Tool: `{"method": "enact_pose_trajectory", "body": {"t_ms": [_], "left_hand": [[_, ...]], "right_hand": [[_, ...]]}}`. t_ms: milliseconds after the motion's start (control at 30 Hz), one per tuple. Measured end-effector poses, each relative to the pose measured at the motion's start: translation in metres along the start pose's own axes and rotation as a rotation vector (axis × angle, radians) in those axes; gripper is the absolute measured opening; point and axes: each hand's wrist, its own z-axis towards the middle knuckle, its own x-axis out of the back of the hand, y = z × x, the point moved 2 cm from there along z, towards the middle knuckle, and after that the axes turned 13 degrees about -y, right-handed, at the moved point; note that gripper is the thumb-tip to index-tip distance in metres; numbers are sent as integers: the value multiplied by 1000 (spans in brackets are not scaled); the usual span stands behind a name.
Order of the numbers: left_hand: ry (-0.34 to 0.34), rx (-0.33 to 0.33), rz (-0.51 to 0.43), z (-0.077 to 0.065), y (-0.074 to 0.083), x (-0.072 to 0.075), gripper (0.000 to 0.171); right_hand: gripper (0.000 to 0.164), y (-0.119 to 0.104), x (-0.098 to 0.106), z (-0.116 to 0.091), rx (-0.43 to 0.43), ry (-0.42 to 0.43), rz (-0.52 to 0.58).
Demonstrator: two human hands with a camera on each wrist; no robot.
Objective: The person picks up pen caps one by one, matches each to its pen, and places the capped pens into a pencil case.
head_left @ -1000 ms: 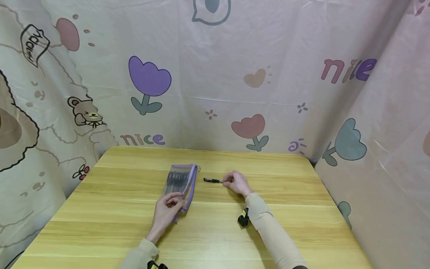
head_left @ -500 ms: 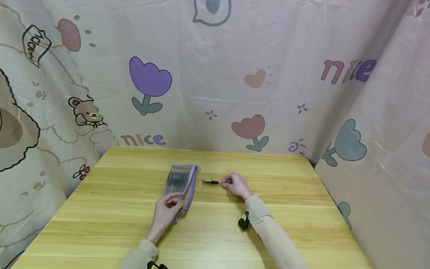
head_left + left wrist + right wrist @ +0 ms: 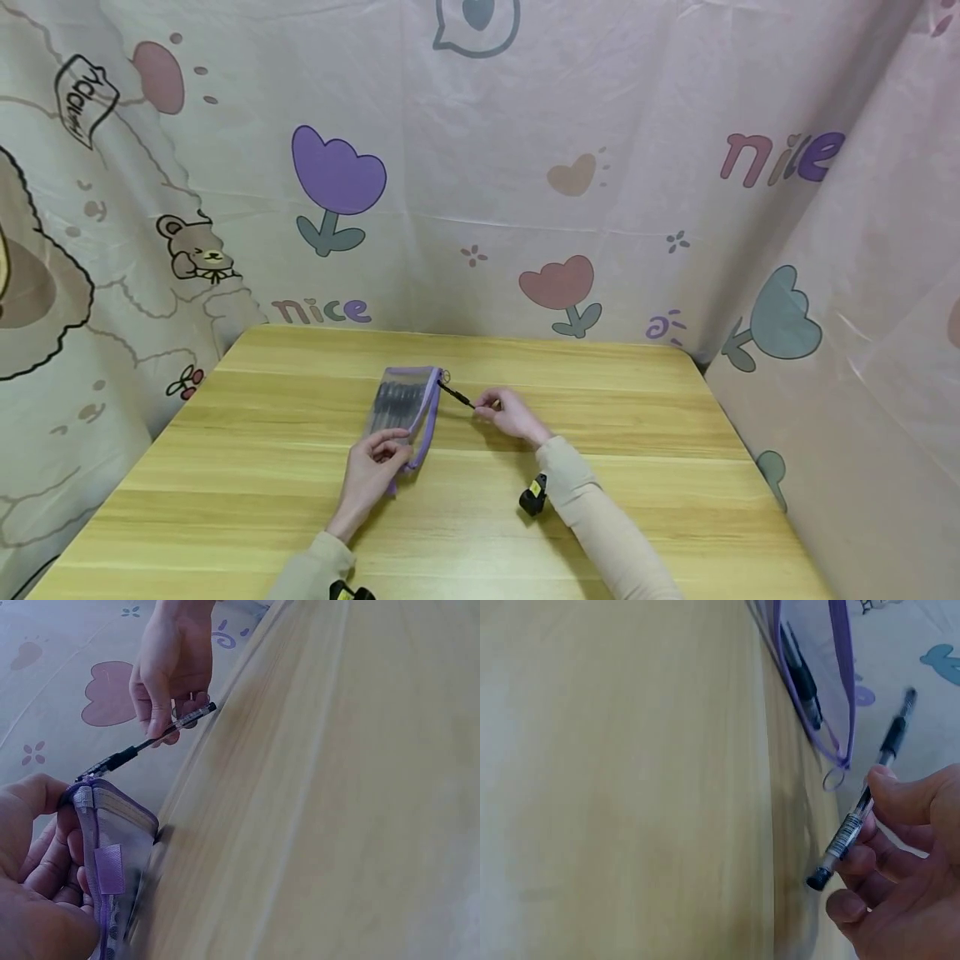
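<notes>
A see-through pencil case (image 3: 384,406) with purple zip edging lies left of the table's middle, several dark pens inside. My left hand (image 3: 371,467) pinches its near edge; the left wrist view has thumb and fingers around the zip side, by a purple tab (image 3: 110,868). The zip is undone, and through its gap a dark pen (image 3: 802,682) shows in the right wrist view. My right hand (image 3: 512,414) pinches a clear pen with a black grip (image 3: 847,832) around its barrel. In the head view that pen's far end overlaps the case's upper right corner, beside the small ring (image 3: 446,377).
The wooden table (image 3: 637,500) carries the case. A patterned curtain (image 3: 465,150) hangs behind it and on both sides. Small black devices with yellow marks sit at both wrists, the right one (image 3: 534,496) standing out beside the sleeve.
My right hand has moved left, bringing the pen to the case's upper right corner. The pen has turned from nearly level to slanting up leftward. My left hand and the case stay put.
</notes>
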Motion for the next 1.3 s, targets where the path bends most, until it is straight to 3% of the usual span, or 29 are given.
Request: {"method": "enact_pose_trajectory", "body": {"t_ms": [267, 533, 733, 1100, 1300], "left_hand": [[-5, 1, 7, 1, 0, 0, 24], [-17, 3, 6, 0, 0, 0, 25], [-28, -12, 18, 0, 1, 0, 25], [-83, 4, 45, 0, 3, -2, 24], [-103, -2, 40, -1, 3, -4, 25]], "right_hand": [[23, -7, -9, 4, -31, -6, 164], [26, -17, -24, 14, -97, -112, 568], [19, -22, -40, 30, -202, -144, 756], [15, -28, -59, 49, -224, -114, 706], [9, -27, -60, 50, -215, -81, 704]]}}
